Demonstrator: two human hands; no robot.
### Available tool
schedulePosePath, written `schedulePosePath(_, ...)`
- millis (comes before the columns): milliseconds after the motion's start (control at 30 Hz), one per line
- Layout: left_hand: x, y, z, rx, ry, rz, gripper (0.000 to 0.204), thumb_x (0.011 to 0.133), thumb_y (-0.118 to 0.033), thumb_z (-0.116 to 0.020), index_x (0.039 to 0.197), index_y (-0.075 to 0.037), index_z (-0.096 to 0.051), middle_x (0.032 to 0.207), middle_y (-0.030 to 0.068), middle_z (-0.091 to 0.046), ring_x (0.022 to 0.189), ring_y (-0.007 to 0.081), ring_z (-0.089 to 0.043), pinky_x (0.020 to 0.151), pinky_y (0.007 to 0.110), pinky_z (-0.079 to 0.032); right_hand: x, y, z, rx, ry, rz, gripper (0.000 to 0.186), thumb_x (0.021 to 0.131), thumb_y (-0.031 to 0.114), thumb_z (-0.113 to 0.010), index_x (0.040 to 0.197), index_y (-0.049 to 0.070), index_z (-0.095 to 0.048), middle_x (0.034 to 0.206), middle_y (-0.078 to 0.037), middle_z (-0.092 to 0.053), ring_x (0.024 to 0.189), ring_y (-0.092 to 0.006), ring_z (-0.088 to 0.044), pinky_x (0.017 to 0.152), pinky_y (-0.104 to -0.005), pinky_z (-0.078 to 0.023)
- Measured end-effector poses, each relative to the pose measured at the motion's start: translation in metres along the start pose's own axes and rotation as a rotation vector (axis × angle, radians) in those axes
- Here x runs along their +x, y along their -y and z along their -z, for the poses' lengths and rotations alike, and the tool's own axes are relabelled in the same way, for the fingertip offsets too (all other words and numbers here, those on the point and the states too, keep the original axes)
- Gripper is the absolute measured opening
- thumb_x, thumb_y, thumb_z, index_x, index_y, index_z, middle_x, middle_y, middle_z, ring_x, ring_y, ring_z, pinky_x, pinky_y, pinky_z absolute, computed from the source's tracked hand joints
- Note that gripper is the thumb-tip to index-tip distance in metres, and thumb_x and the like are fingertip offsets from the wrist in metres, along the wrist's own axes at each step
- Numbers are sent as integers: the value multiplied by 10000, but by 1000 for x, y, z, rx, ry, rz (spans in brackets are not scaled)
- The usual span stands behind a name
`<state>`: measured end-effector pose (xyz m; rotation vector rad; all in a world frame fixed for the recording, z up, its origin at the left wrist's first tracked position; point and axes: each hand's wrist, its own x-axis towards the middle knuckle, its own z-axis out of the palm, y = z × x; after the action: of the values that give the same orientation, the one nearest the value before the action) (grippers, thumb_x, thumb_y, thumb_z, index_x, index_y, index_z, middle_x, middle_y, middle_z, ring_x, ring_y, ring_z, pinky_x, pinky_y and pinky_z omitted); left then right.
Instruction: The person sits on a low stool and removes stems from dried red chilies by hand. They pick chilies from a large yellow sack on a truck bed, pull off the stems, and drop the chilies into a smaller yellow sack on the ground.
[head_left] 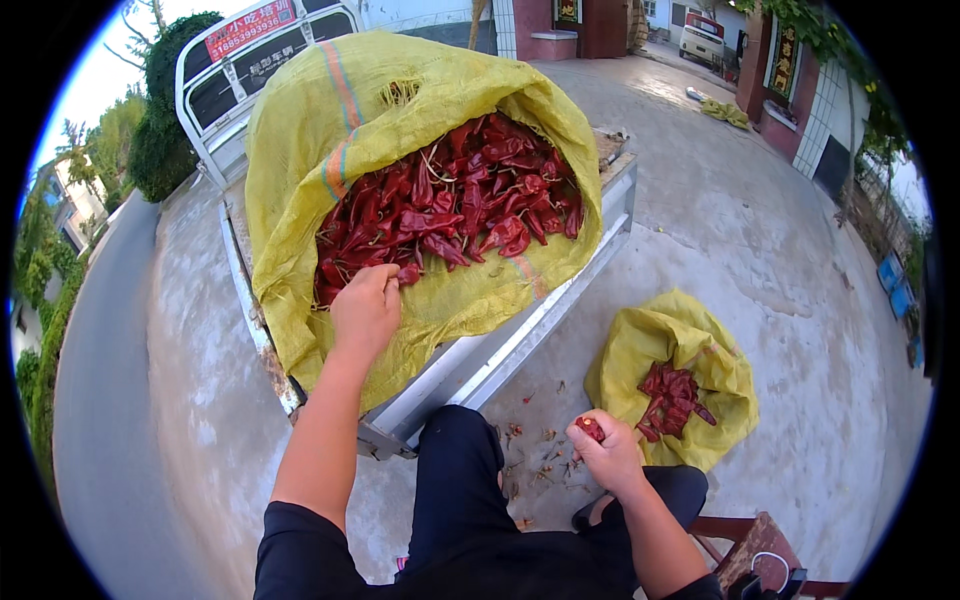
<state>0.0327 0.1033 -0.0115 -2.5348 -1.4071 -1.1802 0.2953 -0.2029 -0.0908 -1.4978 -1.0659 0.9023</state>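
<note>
A large yellow woven sack (290, 130) lies open toward me on a truck bed, full of dried red chili peppers (470, 195). At the near lip of its mouth my left hand (365, 312) is closed, with a red pepper at its fingertips. Lower right, my right hand (612, 455) is closed around a red pepper (590, 428), whose pale-centred end shows above the thumb. Beside that hand a smaller yellow sack (722, 400) stands open on the ground, with several red peppers (672, 400) inside.
The truck bed's metal side (540, 330) runs between my knees and the big sack. Loose stems (548, 465) litter the concrete (740, 250) near my feet. A wooden chair (750, 550) is at lower right. Farther off are a parked vehicle (703, 40) and a road (100, 380).
</note>
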Motion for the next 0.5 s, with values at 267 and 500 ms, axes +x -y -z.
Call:
schedulePosePath(267, 6, 14, 8, 232, 53, 33, 207, 918, -213, -733, 1080, -84, -735, 1004, 126, -710, 926, 347, -712, 794, 456, -557, 8, 1, -21, 29, 89, -16, 191, 998, 186, -752, 1037, 5, -701, 806, -44, -715, 740, -97, -685, 695, -277, -547)
schedulePosePath(500, -71, -49, 35, -196, -78, -10, 162, 868, -179, -812, 949, -66, -729, 870, 123, -690, 772, 333, -683, 670, 432, -525, 38, 54, -60, 280, 71, 62, 173, 1021, 124, -704, 1140, -2, -696, 959, -43, -733, 833, -115, -707, 761, -283, -562)
